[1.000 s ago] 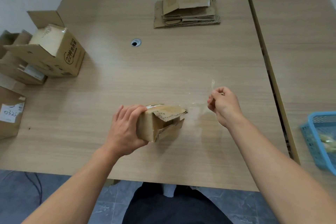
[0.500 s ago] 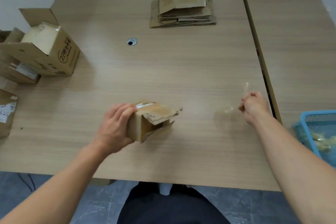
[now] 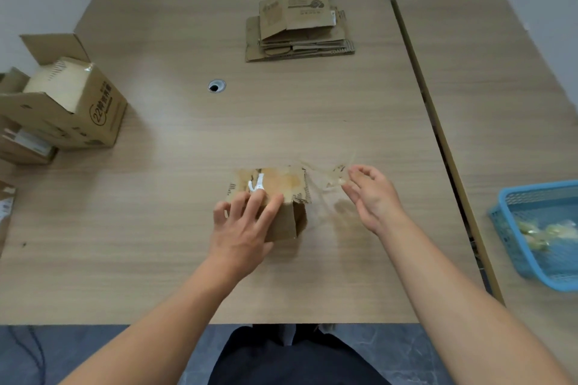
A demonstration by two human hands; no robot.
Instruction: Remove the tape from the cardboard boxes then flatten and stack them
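A small cardboard box (image 3: 283,186) stands on the wooden table (image 3: 281,122) in front of me, its top flap worn and bearing a white label scrap. My left hand (image 3: 245,223) rests on the box's near side with its fingers spread and fairly straight. Just right of the box, my right hand (image 3: 373,197) holds a crumpled strip of clear tape (image 3: 328,176) at its fingertips. The strip trails toward the box's right edge. A stack of flattened boxes (image 3: 298,31) lies at the far side of the table.
An open box printed "22" (image 3: 78,106) sits at the left edge over other boxes (image 3: 25,147). A blue basket (image 3: 541,228) with tape scraps stands on the adjoining table at right. A cable hole (image 3: 216,85) is in the tabletop.
My right hand swung far right with the tape, then came back beside the box. My left hand shifted from gripping the box's left end to resting on its near side; the box turned.
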